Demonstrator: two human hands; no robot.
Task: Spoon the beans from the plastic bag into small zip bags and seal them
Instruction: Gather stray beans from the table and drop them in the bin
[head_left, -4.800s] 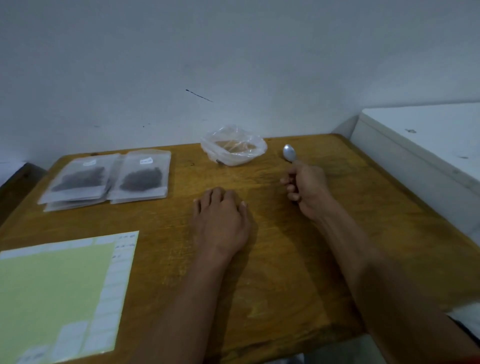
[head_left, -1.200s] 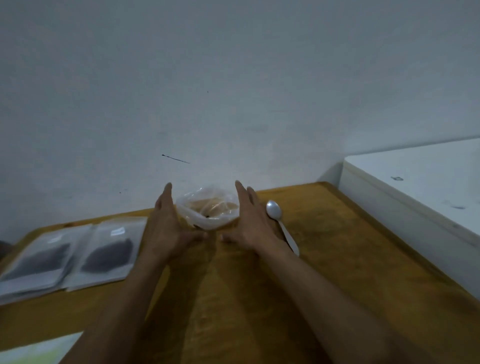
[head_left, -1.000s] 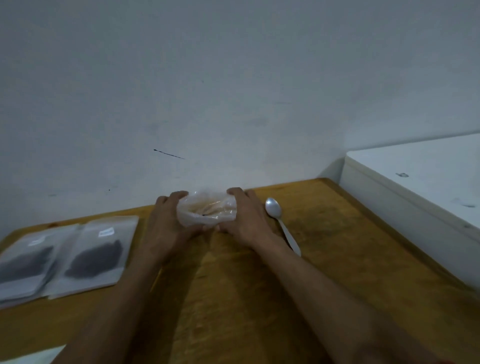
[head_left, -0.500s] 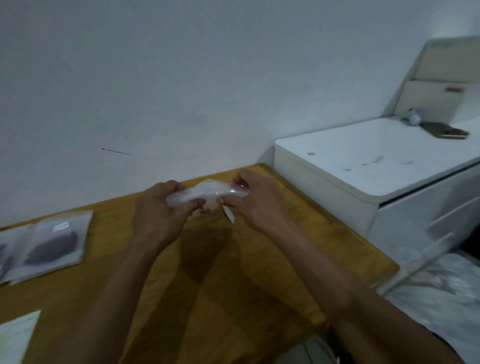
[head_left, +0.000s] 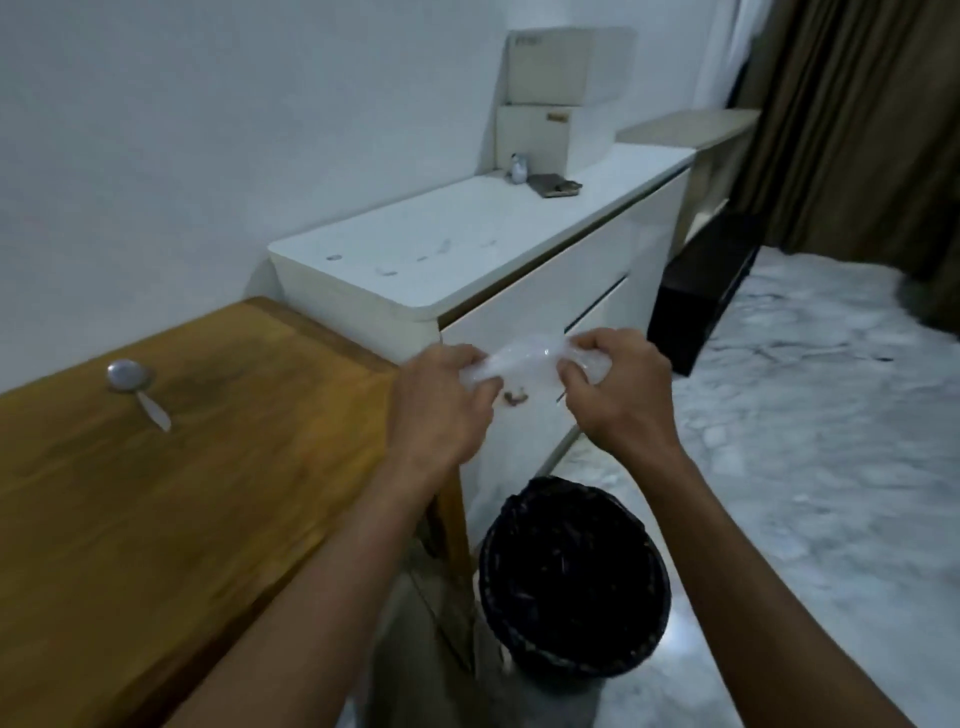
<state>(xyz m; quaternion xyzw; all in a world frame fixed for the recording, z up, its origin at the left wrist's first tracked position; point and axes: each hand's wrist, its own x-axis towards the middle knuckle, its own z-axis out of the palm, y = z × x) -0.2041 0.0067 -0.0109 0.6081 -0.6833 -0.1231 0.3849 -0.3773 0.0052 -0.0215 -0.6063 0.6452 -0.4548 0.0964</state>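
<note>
Marble-patterned floor (head_left: 810, 426) fills the 3 to 5 o'clock side of the view. Wooden table (head_left: 171, 499) takes up the 8 to 10 o'clock side, its right end butting against a white cabinet (head_left: 467, 270) running from centre toward 1 o'clock. Brown curtain (head_left: 857, 119) hangs at 2 o'clock.

Black-lined waste bin (head_left: 574, 579) stands on the floor at 6 o'clock, just beside the table's corner, directly under the hands.

Both forearms reach in from the bottom edge. Left hand (head_left: 441, 410), near centre, fingers curled, pinches the left end of the plastic bag (head_left: 524, 361). Right hand (head_left: 621, 389), just right of centre, fingers curled tight around the bag's right end. The bag is scrunched and stretched between the two hands, held in the air off the table edge, above the bin. A few small brown bits (head_left: 515, 397) show just under the bag, between the hands; can't tell whether they sit inside the plastic.

Metal spoon (head_left: 136, 391) lies on the table at 9 o'clock, bowl toward the wall, well apart from the hands.
</note>
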